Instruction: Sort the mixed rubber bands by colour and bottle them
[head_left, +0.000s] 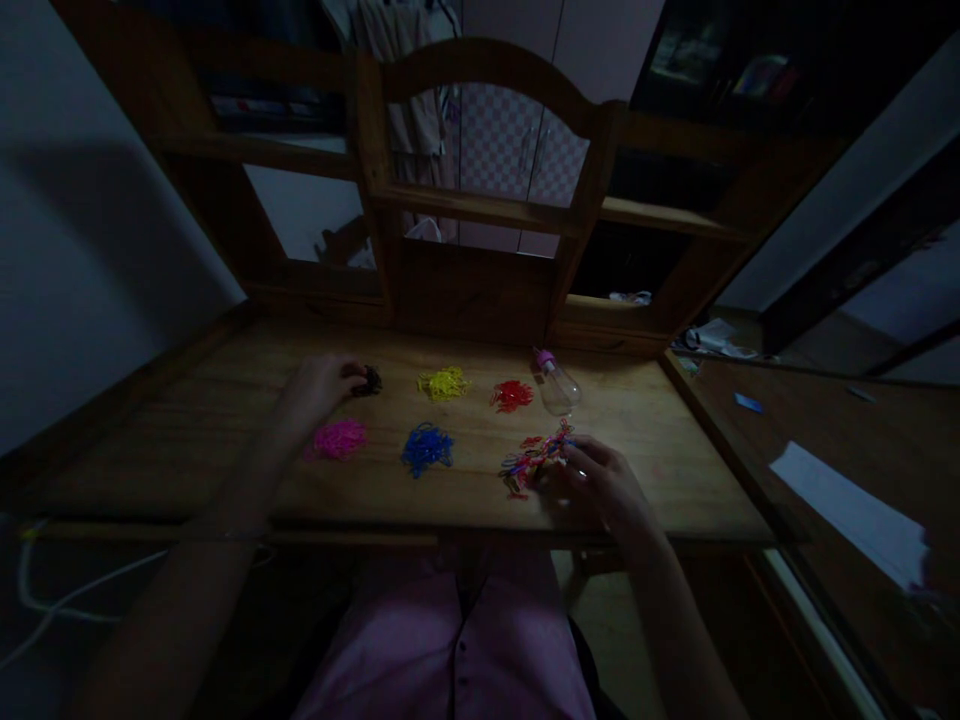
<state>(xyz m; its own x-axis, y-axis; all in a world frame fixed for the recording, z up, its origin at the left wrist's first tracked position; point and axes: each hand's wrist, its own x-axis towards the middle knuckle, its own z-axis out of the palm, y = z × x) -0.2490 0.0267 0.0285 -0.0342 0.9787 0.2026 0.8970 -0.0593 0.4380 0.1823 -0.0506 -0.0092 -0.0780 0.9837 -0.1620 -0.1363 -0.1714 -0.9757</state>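
Left hand (315, 388) reaches to a small black pile (368, 381), fingertips drawn together at its edge; whether they grip a piece, I cannot tell. Right hand (609, 482), fingers half-curled, touches the edge of a loose heap of mixed-colour, thin loop-like pieces (536, 460), but its grip is unclear too. Both bare hands come in low from the near side, which seems to leave the piles in view.

Beneath them is the long pale wooden table (465, 495); a brown wooden shelf frame (480, 205) stands at twelve o'clock, along its far side. At three o'clock, on a separate brown surface (817, 420), lies a long white paper sheet (851, 510).

Taking the bright blue pile (427, 449) as the clock's centre, the mixed heap is at three, the pink pile (340, 440) at nine, the black between ten and eleven, the yellow pile (443, 383) at twelve and the red pile (512, 396) at two. Gaps keep each colour distinct. Beyond the red, a clear, bulb-shaped bottle with a pink top (559, 386) appears to lie on its side.

No brand or lettering is readable; the small blue card (748, 402) is too blurred.
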